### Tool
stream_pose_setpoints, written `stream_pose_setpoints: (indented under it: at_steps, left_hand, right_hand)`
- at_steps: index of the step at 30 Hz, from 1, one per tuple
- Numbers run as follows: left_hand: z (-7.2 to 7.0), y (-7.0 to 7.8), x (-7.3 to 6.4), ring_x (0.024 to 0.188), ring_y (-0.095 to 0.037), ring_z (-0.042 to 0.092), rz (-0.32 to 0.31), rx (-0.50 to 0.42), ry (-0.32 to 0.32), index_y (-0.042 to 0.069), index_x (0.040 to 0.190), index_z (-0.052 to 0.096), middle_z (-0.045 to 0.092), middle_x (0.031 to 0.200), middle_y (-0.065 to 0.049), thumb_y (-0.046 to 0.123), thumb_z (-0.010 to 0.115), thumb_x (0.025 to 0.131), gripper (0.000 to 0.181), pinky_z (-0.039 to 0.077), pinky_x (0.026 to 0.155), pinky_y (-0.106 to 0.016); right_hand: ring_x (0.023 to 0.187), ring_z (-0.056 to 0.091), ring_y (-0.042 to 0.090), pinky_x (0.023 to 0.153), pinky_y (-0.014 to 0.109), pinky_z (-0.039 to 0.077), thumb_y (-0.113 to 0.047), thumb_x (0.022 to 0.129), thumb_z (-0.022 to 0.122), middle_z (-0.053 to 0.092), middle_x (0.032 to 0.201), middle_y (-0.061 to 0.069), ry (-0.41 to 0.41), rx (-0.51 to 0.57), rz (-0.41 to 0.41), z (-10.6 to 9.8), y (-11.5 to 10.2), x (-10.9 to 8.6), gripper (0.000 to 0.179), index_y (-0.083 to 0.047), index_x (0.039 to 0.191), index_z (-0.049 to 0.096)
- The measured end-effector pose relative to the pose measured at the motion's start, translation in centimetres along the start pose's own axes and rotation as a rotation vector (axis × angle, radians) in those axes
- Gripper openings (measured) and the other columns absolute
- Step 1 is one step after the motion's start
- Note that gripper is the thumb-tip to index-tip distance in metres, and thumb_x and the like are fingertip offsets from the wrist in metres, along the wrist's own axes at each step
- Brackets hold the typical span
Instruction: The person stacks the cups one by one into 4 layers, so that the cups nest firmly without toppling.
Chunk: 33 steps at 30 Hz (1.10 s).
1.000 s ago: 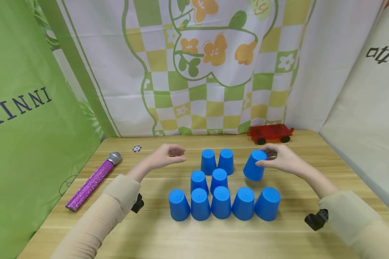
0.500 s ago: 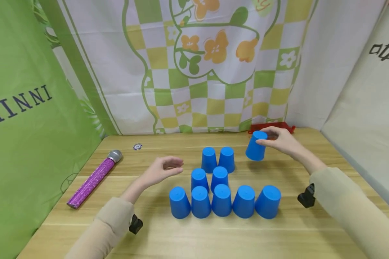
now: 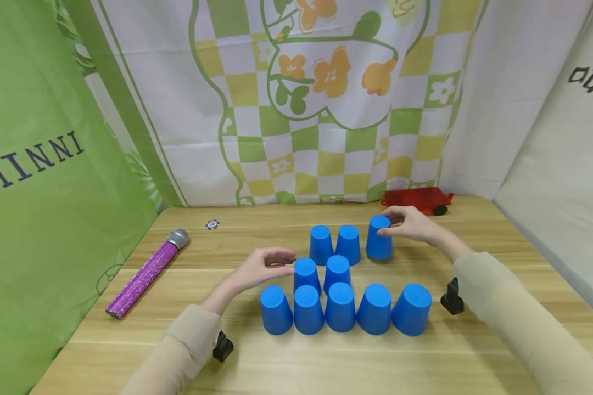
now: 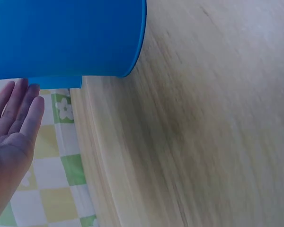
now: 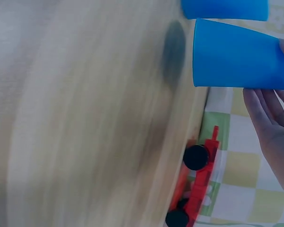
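My right hand grips an upside-down blue cup between thumb and fingers, at the right end of the back row. In the right wrist view that cup hangs just over the table, its shadow below the rim. Two more blue cups, one of them the back-left cup, stand side by side to its left. My left hand holds nothing; its relaxed fingertips are right at the left cup of the two-cup middle row. Several upside-down cups, including the centre one, form the front row.
A red toy wagon stands at the back edge, behind my right hand. On the left lie a glittery purple microphone and a small poker chip. Fabric curtains enclose the wooden table at the back and sides.
My right hand first lifted the held cup up and back, then brought it lower and left toward the back pair. My left hand dipped nearer, then shifted right to the middle row.
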<state>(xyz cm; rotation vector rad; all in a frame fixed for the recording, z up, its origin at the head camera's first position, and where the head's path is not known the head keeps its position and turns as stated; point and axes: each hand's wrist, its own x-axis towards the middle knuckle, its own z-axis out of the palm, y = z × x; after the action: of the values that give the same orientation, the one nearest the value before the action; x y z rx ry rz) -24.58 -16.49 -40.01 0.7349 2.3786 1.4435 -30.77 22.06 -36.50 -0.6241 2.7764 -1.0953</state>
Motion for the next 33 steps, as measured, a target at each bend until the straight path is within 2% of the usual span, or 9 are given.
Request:
stream_pose_setpoints:
  at_steps: [5,16,22,33]
  left_hand:
    - [0.3,0.2,0.2,0.116,-0.026,0.058,-0.004,-0.021,-0.022,0.001,0.129,0.053,0.060,0.127,-0.012,0.029,0.068,0.086,0.054,0.051,0.096,-0.036]
    - [1.0,0.1,0.8,0.122,-0.027,0.054,-0.036,-0.025,-0.102,0.008,0.131,0.053,0.058,0.130,-0.012,0.028,0.072,0.083,0.055,0.047,0.101,-0.039]
    - [1.1,0.0,1.2,0.121,-0.028,0.055,-0.018,-0.032,-0.113,0.006,0.131,0.053,0.058,0.130,-0.013,0.027,0.073,0.083,0.056,0.048,0.100,-0.037]
    - [1.2,0.1,1.4,0.117,-0.026,0.057,0.022,-0.018,-0.103,0.008,0.128,0.056,0.061,0.126,-0.012,0.018,0.070,0.085,0.047,0.048,0.100,-0.039]
  right_hand:
    - [0.109,0.058,0.036,0.093,0.048,0.051,-0.025,0.086,0.069,0.060,0.120,0.023,-0.017,0.032,-0.026,0.8,0.4,-0.3,0.049,0.003,0.124,0.055]
    - [0.112,0.056,0.039,0.093,0.048,0.051,-0.025,0.086,0.069,0.059,0.121,0.024,-0.015,0.075,-0.021,1.9,0.8,-0.7,0.050,0.003,0.125,0.053]
    - [0.113,0.055,0.037,0.095,0.049,0.049,-0.027,0.085,0.070,0.059,0.121,0.023,-0.007,0.071,-0.010,2.0,0.7,-0.9,0.054,0.003,0.126,0.052]
    - [0.112,0.055,0.036,0.096,0.049,0.049,-0.028,0.084,0.071,0.058,0.122,0.022,0.006,0.071,0.001,2.3,1.0,-1.0,0.057,0.002,0.128,0.051]
